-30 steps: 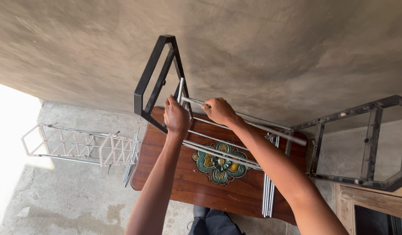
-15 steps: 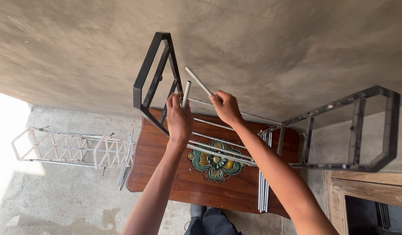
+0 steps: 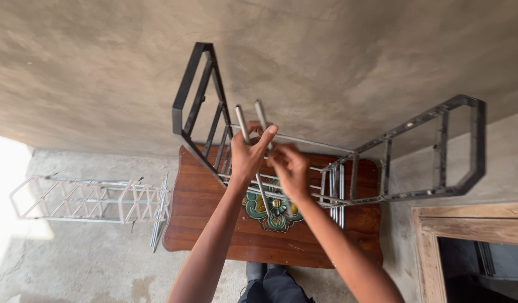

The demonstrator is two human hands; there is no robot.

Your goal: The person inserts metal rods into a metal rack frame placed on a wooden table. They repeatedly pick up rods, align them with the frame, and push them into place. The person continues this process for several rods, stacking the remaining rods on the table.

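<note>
A black metal frame panel stands on end at the far left of a small brown wooden table with a green and yellow flower inlay. A second dark frame panel stands to the right, linked to the first by thin silver rods. My left hand grips two silver rods that stick up past the fingers. My right hand is closed low on those same rods, right beside the left hand. More rods cross the table between the panels.
A pale pink wire rack lies on the concrete floor at left, with loose rods beside it. A rough grey wall fills the top. A wooden frame stands at the lower right. My dark shoes show below the table.
Both hands have come together over the table's middle. The right hand dropped from the high slanted rod to beside the left. The two rods now stand more upright, and the right panel shifted left.
</note>
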